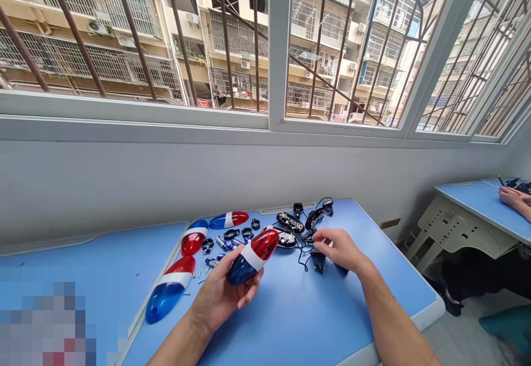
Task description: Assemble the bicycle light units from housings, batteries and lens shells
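Note:
My left hand (222,288) is wrapped around a pointed oval light (253,255), red at its upper end, white across the middle and dark blue below. It is held tilted above the table. My right hand (338,250) is closed, thumb and fingers together, among black cords (305,250) and small black parts (318,261); what its fingertips hold is hidden. Beyond the hands lie black-and-silver oval light bases (290,222). Left of the held light are red, white and blue covers (170,288), black ring clamps (231,234), blue-and-silver batteries (224,243) and small screws (199,275).
The blue table (290,322) stands against a grey wall (124,183) below barred windows. Another blue table (468,194) is at the right, with another person's hands (512,195) over it. A seam divides the table surface on the left.

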Tool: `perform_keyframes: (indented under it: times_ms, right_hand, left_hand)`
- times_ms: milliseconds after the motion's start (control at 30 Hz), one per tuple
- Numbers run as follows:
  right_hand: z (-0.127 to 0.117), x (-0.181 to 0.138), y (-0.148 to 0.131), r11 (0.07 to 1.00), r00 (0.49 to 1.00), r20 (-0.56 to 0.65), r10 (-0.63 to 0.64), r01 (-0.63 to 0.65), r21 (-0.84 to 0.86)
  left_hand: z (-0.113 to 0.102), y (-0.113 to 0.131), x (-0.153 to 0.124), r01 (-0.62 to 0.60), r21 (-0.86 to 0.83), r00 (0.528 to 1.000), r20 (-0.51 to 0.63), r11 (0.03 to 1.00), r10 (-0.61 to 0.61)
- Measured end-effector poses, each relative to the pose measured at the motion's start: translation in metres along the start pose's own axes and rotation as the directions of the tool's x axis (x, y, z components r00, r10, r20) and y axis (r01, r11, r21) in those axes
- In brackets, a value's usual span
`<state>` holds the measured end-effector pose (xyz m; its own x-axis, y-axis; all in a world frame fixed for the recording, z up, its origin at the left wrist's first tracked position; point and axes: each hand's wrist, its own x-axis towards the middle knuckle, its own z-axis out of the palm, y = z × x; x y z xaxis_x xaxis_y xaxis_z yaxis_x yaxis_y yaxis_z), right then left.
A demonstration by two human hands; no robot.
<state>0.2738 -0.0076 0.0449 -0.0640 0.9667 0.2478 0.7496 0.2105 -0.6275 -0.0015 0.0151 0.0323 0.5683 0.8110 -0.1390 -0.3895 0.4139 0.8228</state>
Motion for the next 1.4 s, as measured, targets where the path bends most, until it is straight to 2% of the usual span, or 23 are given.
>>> perform_keyframes:
  times_ms: [167,333,433,533,633,733,867,1067,1267,1400]
  right_hand:
    - [0.004,-0.003,-0.006,0.995,0.994,0.111,-0.005,0.017,-0.100]
    - [0.014,-0.001,-0.009,0.964,0.992,0.128,0.017,0.018,-0.266]
    - [0.021,0.000,-0.011,0.947,0.991,0.127,0.040,0.003,-0.320]
    - [0.026,-0.001,-0.016,0.924,0.988,0.133,0.081,-0.024,-0.382]
    - [0.029,0.001,-0.023,0.896,0.983,0.125,0.133,-0.066,-0.438]
    - [0.034,0.007,-0.029,0.859,0.974,0.105,0.201,-0.123,-0.498]
    - [0.039,0.017,-0.035,0.807,0.959,0.095,0.268,-0.169,-0.566]
    - [0.042,0.021,-0.033,0.765,0.949,0.073,0.307,-0.201,-0.612]
    - [0.047,0.019,-0.018,0.779,0.959,0.063,0.275,-0.184,-0.599]
    - [0.049,0.018,-0.019,0.799,0.967,0.072,0.244,-0.159,-0.579]
  left_hand:
    - [0.001,0.002,-0.005,0.009,0.085,1.000,-0.014,0.996,-0.008]
    - [0.003,0.004,-0.007,-0.102,0.383,0.994,0.063,0.918,0.084]
    - [0.005,0.001,-0.004,-0.180,0.594,0.983,0.076,0.784,0.168]
    - [0.011,-0.002,-0.005,-0.247,0.779,0.963,0.132,0.576,0.234]
    - [0.018,-0.004,-0.010,-0.312,0.873,0.942,0.233,0.375,0.241]
    - [0.021,-0.008,-0.013,-0.369,0.886,0.923,0.315,0.281,0.221]
    - [0.018,-0.017,-0.010,-0.394,0.899,0.910,0.353,0.190,0.215]
    - [0.012,-0.025,-0.005,-0.392,0.911,0.910,0.361,0.132,0.205]
    - [0.008,-0.028,-0.002,-0.395,0.908,0.911,0.367,0.141,0.189]
    - [0.007,-0.027,-0.002,-0.390,0.908,0.915,0.363,0.154,0.176]
